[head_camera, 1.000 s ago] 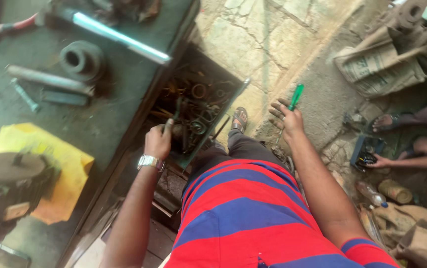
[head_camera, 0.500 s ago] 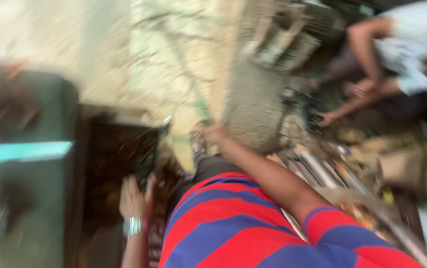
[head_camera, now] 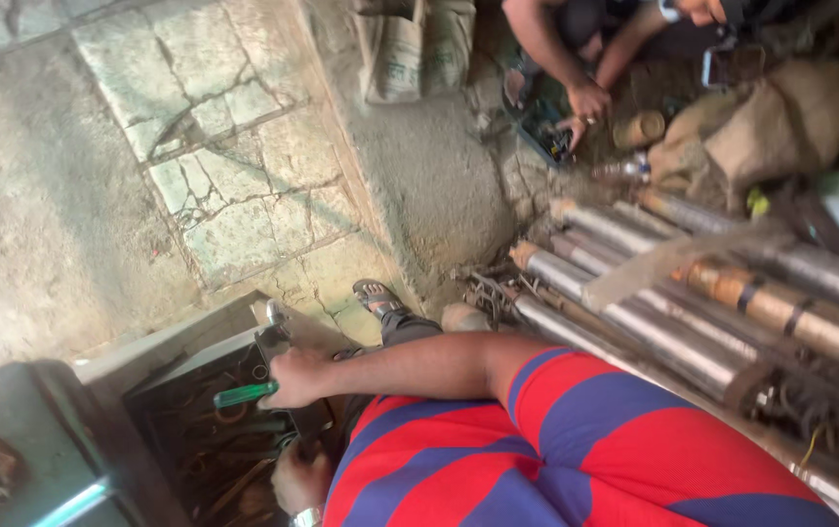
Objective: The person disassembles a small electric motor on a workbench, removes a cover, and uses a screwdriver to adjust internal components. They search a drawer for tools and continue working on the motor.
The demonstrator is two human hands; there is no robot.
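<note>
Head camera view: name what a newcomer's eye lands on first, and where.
The red and blue striped shirt fills the lower right. The right hand holds a green-handled screwdriver over an open metal drawer of tools at lower left. Shiny metal pipes lie stacked at right.

One green-handled screwdriver (head_camera: pixel 244 394), one open drawer (head_camera: pixel 171 366), two sacks (head_camera: pixel 410 44).

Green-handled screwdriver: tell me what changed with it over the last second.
The right hand carried the green-handled screwdriver from out over the stone floor back to the open tool drawer, keeping its grip. The left hand stayed at the drawer.
</note>
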